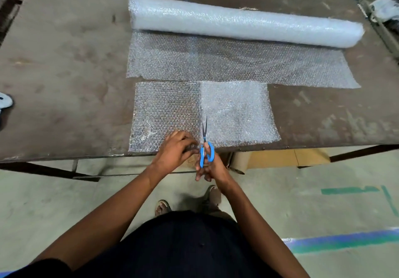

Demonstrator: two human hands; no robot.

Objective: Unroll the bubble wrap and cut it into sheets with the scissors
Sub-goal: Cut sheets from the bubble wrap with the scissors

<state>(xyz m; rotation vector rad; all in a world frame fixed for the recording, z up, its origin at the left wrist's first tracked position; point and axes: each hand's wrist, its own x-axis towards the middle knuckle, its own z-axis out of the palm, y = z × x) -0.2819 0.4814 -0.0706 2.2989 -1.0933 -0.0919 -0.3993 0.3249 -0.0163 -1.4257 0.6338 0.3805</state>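
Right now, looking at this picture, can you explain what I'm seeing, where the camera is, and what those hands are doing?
There is one picture, taken by a camera worn on a person's head, looking down at their own arms. No machine is involved. On the brown table lies a bubble wrap roll, partly unrolled toward the person. Nearer the table edge lies a cut piece of bubble wrap, with a whiter-looking part on its right. The right hand holds blue-handled scissors, blades pointing away along the line between the two parts. The left hand pinches the near edge of the wrap beside the blades.
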